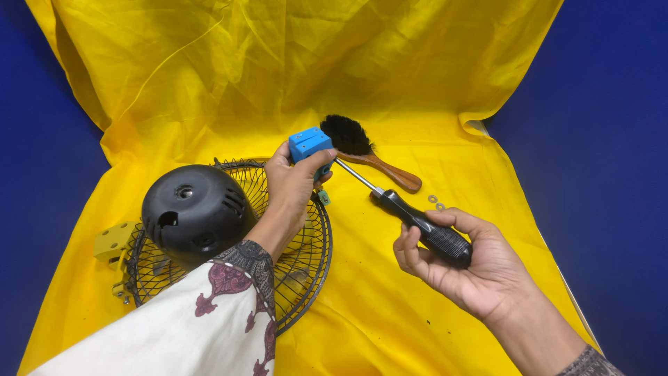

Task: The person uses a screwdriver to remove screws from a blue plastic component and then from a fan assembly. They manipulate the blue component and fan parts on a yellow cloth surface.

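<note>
Blue block (310,145) sat pinched in your left hand (292,182) above the fan grille (306,257); your right hand (459,261) gripped the screwdriver (410,217), tip at the block, screw work apparently unfinished.

Left hand (296,182) gripping blue block (309,145), right hand (463,261) holding screwdriver (410,217) against it, over yellow cloth (390,306)

Motor cover (191,212) on fan guard (306,261), brush (365,150) behind, washers (436,202) right.
</note>
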